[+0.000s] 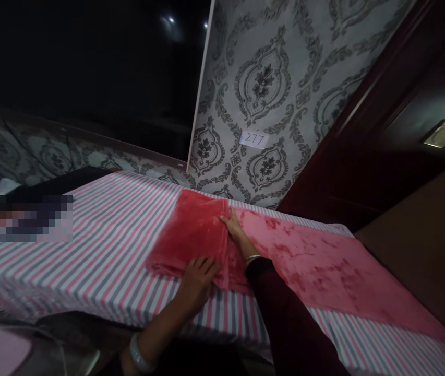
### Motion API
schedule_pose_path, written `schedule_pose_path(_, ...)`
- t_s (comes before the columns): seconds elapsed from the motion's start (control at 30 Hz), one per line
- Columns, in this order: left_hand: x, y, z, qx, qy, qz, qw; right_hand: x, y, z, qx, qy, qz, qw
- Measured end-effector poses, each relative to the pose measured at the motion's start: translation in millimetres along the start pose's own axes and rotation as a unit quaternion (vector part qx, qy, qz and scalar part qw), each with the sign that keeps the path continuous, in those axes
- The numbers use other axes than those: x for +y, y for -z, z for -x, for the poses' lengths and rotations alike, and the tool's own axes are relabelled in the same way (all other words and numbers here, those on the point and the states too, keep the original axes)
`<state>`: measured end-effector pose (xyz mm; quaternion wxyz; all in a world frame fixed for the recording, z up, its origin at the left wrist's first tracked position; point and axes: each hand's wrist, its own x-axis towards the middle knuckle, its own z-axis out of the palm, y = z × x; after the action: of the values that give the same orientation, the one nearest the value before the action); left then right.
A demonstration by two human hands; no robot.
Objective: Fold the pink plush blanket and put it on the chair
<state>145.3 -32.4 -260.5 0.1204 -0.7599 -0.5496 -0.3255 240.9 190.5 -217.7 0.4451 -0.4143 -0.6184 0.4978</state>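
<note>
A red plush blanket (191, 224) lies across the striped cloth, its left part folded into a thick layered block and its right part spread flat in a lighter pink. My left hand (199, 279) is closed over the near edge of the folded block, fingers curled on the fabric with the thumb hidden. Farther back, my right hand (235, 224) grips the block's right edge, where the fold meets the flat part. The fingertips under the fabric cannot be seen.
Pink, grey and white striped cloth (100, 235) covers the table. A large dark television screen (128, 78) rises behind on the left. Patterned wallpaper carries a paper label (254, 139) reading 277. A dark wooden door (386, 141) stands right. A blurred patch (36, 218) covers something at left.
</note>
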Motion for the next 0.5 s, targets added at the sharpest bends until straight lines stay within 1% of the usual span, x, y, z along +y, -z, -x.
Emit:
schedule_pose_path(0.1,-1,10.1,-6,0.004,0.009,0.009,1.000,-9,2,3,-0.086,0.020,-0.056,0.995)
schedule_pose_path(0.13,0,14.4,-11,0.005,0.016,0.012,1.000,-13,3,0,-0.097,0.018,-0.059,0.993)
schedule_pose_path(0.17,2,18.0,-17,0.009,0.022,0.016,1.000,-17,5,-5,-0.091,0.014,-0.050,0.994)
schedule_pose_path(0.2,5,20.5,-23,0.013,0.026,0.021,0.999,-20,8,-10,-0.071,0.015,-0.038,0.997)
schedule_pose_path(0.27,14,20.9,-34,0.009,0.032,0.028,0.999,-21,14,-20,-0.012,0.029,-0.009,0.999)
schedule_pose_path(0.3,19,18.7,-37,-0.007,0.035,0.029,0.999,-18,18,-23,0.016,0.032,0.009,0.999)
schedule_pose_path(0.37,30,11.8,-40,-0.071,0.042,0.025,0.996,-8,26,-24,0.054,0.013,0.047,0.997)
schedule_pose_path(0.43,40,5.6,-38,-0.134,0.055,0.019,0.989,6,33,-17,0.067,-0.016,0.073,0.995)
schedule_pose_path(0.5,46,5.1,-33,-0.164,0.067,0.025,0.984,18,37,-10,0.060,-0.019,0.076,0.995)
